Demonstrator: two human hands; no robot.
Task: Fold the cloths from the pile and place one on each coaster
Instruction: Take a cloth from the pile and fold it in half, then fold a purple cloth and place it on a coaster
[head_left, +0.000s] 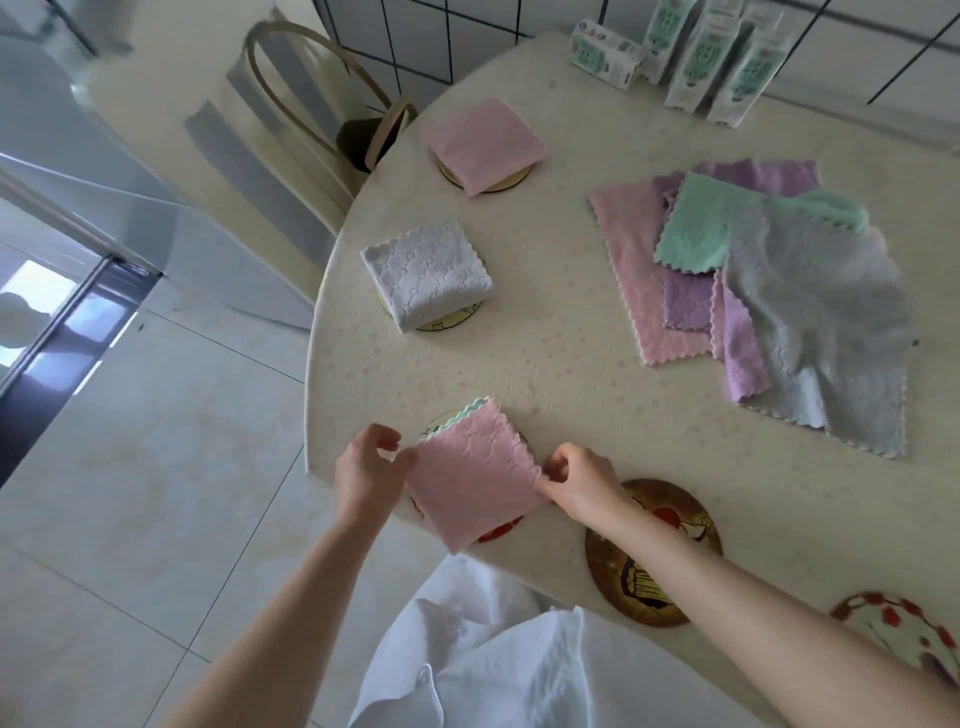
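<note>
A folded pink cloth (470, 480) lies over a coaster (500, 531) at the table's near edge. My left hand (370, 473) pinches its left corner and my right hand (576, 480) pinches its right edge. Farther along, a folded white cloth (426, 278) covers a second coaster (447, 323), and a folded pink cloth (485, 145) covers a third coaster (514, 181). A pile of unfolded cloths (779, 296) in pink, purple, green and grey is spread at the right. A brown coaster (613, 577) sits bare under my right forearm, and another coaster (893, 629) sits bare at the lower right.
The cream table (561, 353) curves away to a tiled floor (156, 467) on the left. Several green-and-white cartons (696, 52) stand at the far edge by the tiled wall. A wooden chair (311, 93) stands beyond the table.
</note>
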